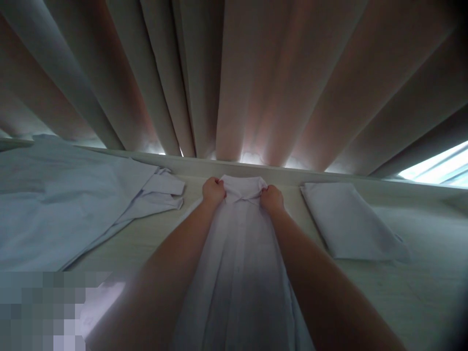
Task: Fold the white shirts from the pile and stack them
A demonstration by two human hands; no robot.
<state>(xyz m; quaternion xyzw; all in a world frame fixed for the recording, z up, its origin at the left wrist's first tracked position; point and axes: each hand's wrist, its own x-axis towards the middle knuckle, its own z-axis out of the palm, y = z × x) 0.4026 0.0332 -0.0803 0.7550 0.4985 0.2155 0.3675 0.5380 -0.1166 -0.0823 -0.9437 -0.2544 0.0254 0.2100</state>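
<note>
A white collared shirt point(239, 253) hangs down from my two hands, its collar up by the far edge of the pale surface and its body running toward me. My left hand point(214, 191) is closed on the left end of the collar. At the collar's right end, my right hand point(272, 199) pinches the cloth in the same way. Between the hands the collar is stretched fairly straight. A button strip shows faintly down the middle of the shirt, and its lower part runs out of view.
White shirts point(73, 195) lie spread out on the left. A folded white garment point(353, 222) rests on the right of the pale surface point(420, 287). Behind a low ledge point(285, 174), long pleated curtains point(270, 83) hang, with light coming in under them.
</note>
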